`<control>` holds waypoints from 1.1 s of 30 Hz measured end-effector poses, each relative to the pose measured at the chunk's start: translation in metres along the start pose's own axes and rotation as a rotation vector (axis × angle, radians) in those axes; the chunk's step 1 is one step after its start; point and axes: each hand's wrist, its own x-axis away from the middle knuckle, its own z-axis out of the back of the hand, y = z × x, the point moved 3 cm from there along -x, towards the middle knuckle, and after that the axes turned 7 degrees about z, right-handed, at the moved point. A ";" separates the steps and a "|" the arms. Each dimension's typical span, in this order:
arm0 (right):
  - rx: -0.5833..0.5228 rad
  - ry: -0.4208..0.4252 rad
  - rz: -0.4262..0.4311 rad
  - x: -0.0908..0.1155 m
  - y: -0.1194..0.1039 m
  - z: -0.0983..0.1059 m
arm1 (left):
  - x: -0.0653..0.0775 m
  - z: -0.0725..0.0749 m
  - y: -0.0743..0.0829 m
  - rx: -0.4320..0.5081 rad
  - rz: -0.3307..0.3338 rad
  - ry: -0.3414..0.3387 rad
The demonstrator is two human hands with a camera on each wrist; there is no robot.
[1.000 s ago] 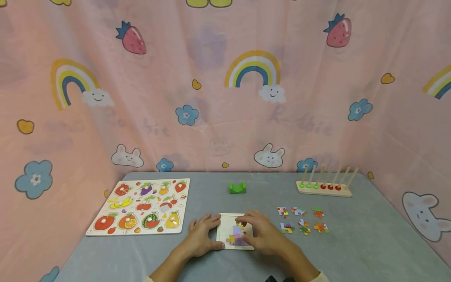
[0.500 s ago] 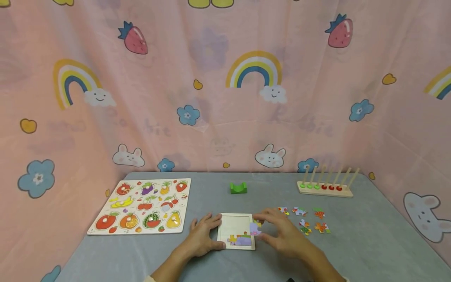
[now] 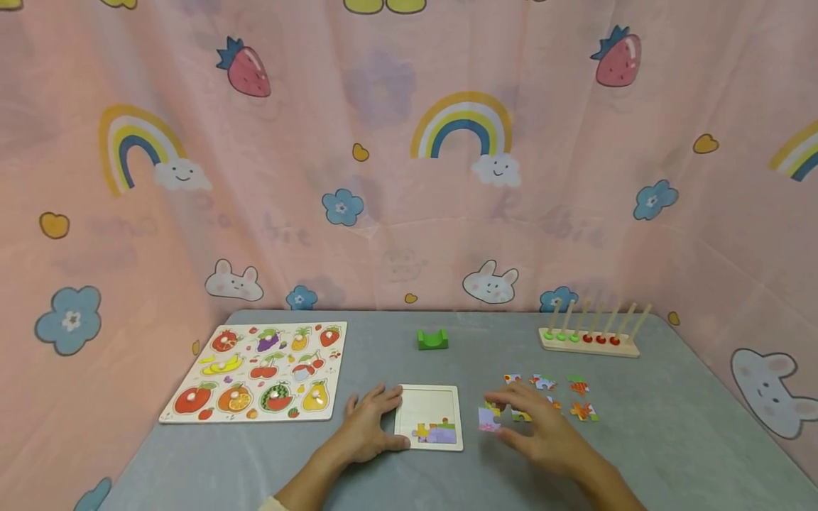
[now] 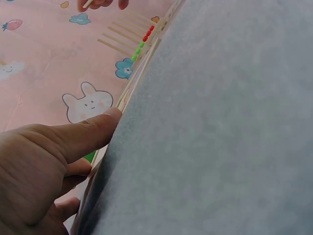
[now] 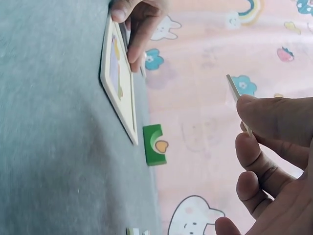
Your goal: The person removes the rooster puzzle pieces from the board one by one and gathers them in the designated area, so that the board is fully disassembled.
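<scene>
My left hand (image 3: pixel 369 427) holds the left side of a small square wooden puzzle tray (image 3: pixel 422 406), its thumb at the near corner and its fingers at the far one. Joined jigsaw pieces (image 3: pixel 441 433) in purple, yellow and green lie along the tray's near right part. To the right of the tray, my right hand (image 3: pixel 544 431) pinches a purple jigsaw piece (image 3: pixel 488 419) with a yellow part between thumb and fingers. In the right wrist view this piece (image 5: pixel 233 87) appears edge-on, raised off the table. More loose jigsaw pieces (image 3: pixel 543 382) lie beyond the right hand, which partly covers them.
A wooden fruit peg puzzle (image 3: pixel 275 376) lies at the left. Toward the back are a green curved block (image 3: pixel 432 341) and, further right, a wooden peg rack (image 3: pixel 588 343) with green and red beads. A pink printed curtain (image 3: pixel 396 234) hangs behind the grey table (image 3: pixel 268 461).
My right hand has lifted the purple jigsaw piece out of the tray and moved right with it, off the tray's right edge. The left hand has kept its place on the tray.
</scene>
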 end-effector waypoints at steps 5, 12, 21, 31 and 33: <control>0.004 0.000 0.014 0.008 0.003 0.006 | 0.000 0.001 0.001 -0.009 0.007 -0.001; 0.035 -0.014 -0.087 0.022 0.008 0.015 | -0.001 0.000 0.002 -0.004 0.010 -0.011; -0.036 -0.008 -0.035 0.036 0.015 0.024 | -0.001 0.000 0.001 -0.011 0.008 -0.004; 0.008 -0.008 -0.079 0.050 0.023 0.027 | -0.002 -0.001 -0.001 -0.007 0.010 -0.009; 0.018 -0.012 -0.117 0.053 0.025 0.026 | -0.002 -0.001 -0.001 -0.006 0.010 -0.009</control>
